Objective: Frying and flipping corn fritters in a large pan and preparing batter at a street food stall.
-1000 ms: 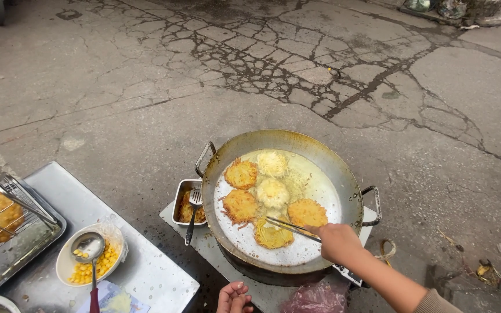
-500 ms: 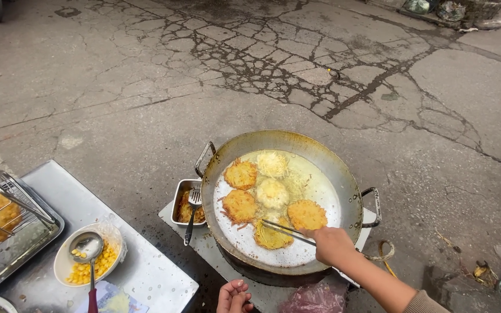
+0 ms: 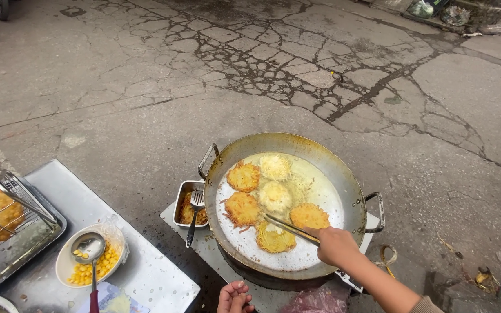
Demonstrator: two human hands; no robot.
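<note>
Cracked concrete pavement (image 3: 146,87) surrounds steel table (image 3: 146,272) and wok (image 3: 331,168)

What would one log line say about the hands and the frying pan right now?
right hand: holds chopsticks over wok | tips at fritter | left hand: low, holds nothing | six fritters in oil

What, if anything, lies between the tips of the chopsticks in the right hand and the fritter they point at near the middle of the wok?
Nothing visible does. The right hand holds the chopsticks low over the wok, their tips near the pale fritter with only oil between. The other fritters lie to the sides.
</note>
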